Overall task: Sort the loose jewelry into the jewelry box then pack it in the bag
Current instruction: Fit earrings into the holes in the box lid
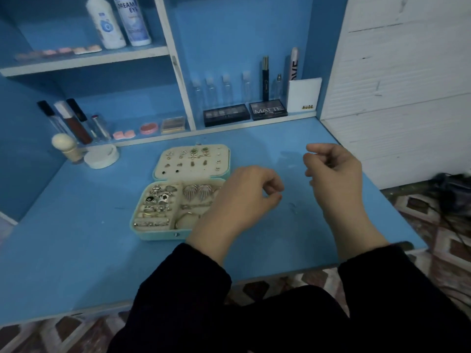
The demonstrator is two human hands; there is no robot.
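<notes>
Open jewelry box (163, 220) on blue tabletop (76, 250); left hand (239, 197) and right hand (334, 169) curled above; grip contents indiscernible.

dim bluish light | soft focus throughout | wide-angle bending at edges

One jewelry box (163, 236) is lying open. Two hands are showing: left hand (244, 194) and right hand (334, 169). Two white bottles (107, 24) are standing on the shelf (84, 61); four clear bottles (211, 90) and two palettes (226, 114) are sitting lower.
</notes>
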